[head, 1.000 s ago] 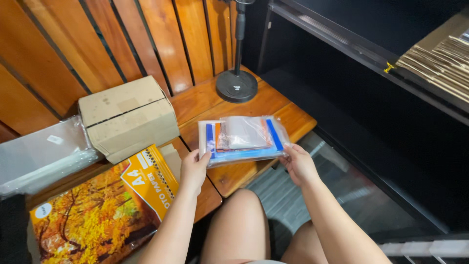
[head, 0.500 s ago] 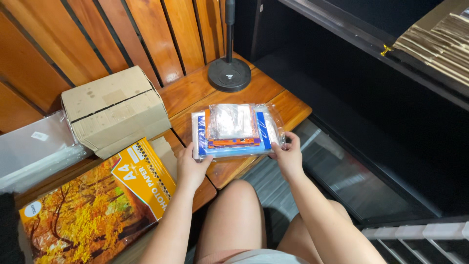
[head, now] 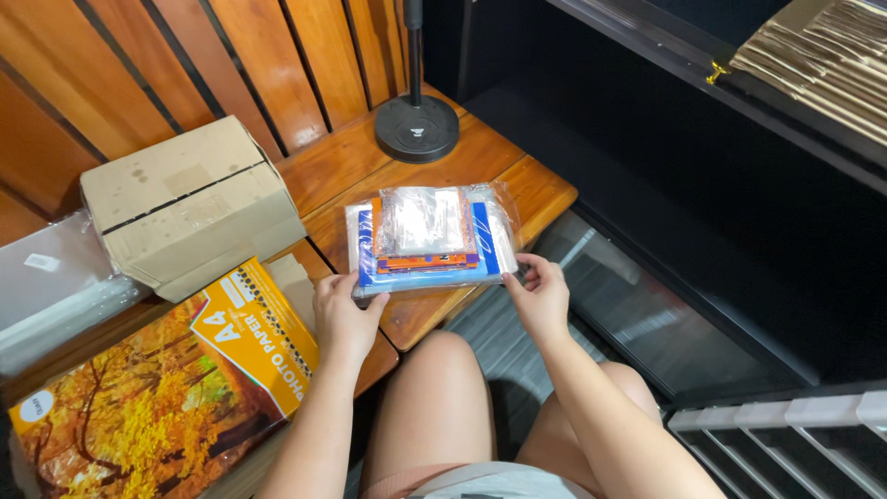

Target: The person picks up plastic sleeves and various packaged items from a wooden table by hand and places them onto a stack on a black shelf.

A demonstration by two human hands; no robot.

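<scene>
Bare fingers of the left hand (head: 344, 312) pinch the near left corner of a stack of flat packets (head: 427, 238). The thumb sits on top and the other fingers curl under the edge. The right hand (head: 540, 298) grips the near right corner of the same stack in the same way. Both hands are closed on the stack, one at each side.

The stack of flat packets lies on the wooden desk (head: 531, 192), near its front edge, right above the person's knee (head: 442, 356). Clear plastic wraps each packet. The top packet is white, the one under it is orange, and the bottom one is blue and white. They lie flat, one on top of the other.

Just left of the left hand is a big orange and yellow paper pack (head: 157, 397) with a picture of autumn trees. It lies flat at the front left of the desk. Behind it stands a brown cardboard box (head: 189, 208), shut with clear tape. Left of the box is a see-through plastic bundle (head: 51, 296).

Behind the stack, at the back of the desk, is a round black stand base (head: 417, 127) with a thin pole going up. A wall of wooden slats (head: 212, 55) runs behind the desk. To the right is a dark shelf (head: 702, 176).
</scene>
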